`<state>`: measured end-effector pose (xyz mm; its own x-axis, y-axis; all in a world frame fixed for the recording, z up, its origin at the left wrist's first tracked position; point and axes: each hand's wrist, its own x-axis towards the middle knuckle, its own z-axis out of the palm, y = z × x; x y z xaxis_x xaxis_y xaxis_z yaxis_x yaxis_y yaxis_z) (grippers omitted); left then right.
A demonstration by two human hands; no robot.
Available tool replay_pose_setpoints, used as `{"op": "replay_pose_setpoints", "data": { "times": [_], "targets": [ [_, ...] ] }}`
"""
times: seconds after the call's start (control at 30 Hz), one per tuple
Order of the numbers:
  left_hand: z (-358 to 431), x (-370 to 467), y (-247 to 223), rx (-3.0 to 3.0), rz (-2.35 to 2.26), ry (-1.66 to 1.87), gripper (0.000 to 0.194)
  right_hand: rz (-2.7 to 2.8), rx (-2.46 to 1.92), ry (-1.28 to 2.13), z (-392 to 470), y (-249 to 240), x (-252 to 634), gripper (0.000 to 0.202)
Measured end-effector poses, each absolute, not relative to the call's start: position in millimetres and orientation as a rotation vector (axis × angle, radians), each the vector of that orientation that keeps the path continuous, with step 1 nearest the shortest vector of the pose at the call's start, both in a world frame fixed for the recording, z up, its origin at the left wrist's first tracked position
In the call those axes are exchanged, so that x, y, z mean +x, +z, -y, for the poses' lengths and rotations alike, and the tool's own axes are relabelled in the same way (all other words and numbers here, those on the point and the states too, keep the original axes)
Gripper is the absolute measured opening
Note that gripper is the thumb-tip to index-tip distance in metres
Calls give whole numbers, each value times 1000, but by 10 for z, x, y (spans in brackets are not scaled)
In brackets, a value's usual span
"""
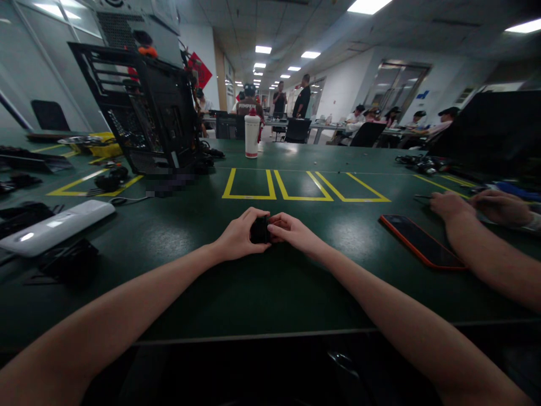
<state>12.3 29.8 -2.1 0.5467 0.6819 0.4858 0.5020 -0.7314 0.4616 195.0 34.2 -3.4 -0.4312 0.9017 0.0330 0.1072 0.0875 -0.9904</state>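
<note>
A small black object (pixel 259 230), too dark to name, sits between my two hands above the green table (pixel 203 304). My left hand (pixel 243 234) is closed around its left side, thumb below and fingers over the top. From the right, my right hand (pixel 291 231) pinches at the object's right side with bent fingers. Part of the object is hidden behind the fingers. Beyond the hands, yellow tape outlines (pixel 249 197) mark the tabletop.
An open black computer case (pixel 164 107) stands back left, near a white power strip (pixel 59 225). A white bottle (pixel 252 135) stands behind the tape. On the right lie an orange-edged phone (pixel 422 242) and another person's hands (pixel 454 208), beside a dark monitor (pixel 494 129).
</note>
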Motion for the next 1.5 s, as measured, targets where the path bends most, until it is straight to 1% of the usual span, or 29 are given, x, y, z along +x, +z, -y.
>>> {"op": "replay_pose_setpoints", "data": {
  "times": [0.13, 0.23, 0.37, 0.5, 0.63, 0.73, 0.87, 0.97, 1.13, 1.37, 1.5],
  "targets": [
    [-299, 124, -18, 2525, -973, 973, 56, 1740, -892, 1310, -333, -7, 1969, 33],
    [-295, 122, -11, 2524, -974, 966, 55, 1744, -889, 1323, -327, -8, 1979, 37],
    [-290, 119, -10, 2513, -977, 962, 57, 1637, -1005, 1413, -346, -53, 1967, 29],
    [-284, 122, -12, 2498, -987, 962, 57, 1649, -1005, 1425, -363, -62, 1966, 22],
    [-283, 127, -10, 2498, -993, 963, 56, 1720, -948, 1319, -350, -24, 1992, 30],
    [-285, 124, -8, 2512, -985, 959, 56, 1664, -979, 1362, -347, -24, 1993, 35],
    [-290, 119, -9, 2527, -974, 959, 57, 1542, -1028, 1484, -358, -51, 1965, 25],
    [-289, 118, -12, 2526, -978, 954, 57, 1564, -1020, 1502, -357, -51, 1960, 21],
    [-290, 118, -10, 2526, -992, 946, 56, 1636, -910, 1458, -346, -32, 1996, 25],
    [-285, 118, 1, 2537, -975, 955, 56, 1710, -886, 1350, -361, -36, 2018, 27],
    [-277, 117, 1, 2523, -975, 963, 56, 1624, -976, 1457, -364, -56, 1997, 25]
  ]
}}
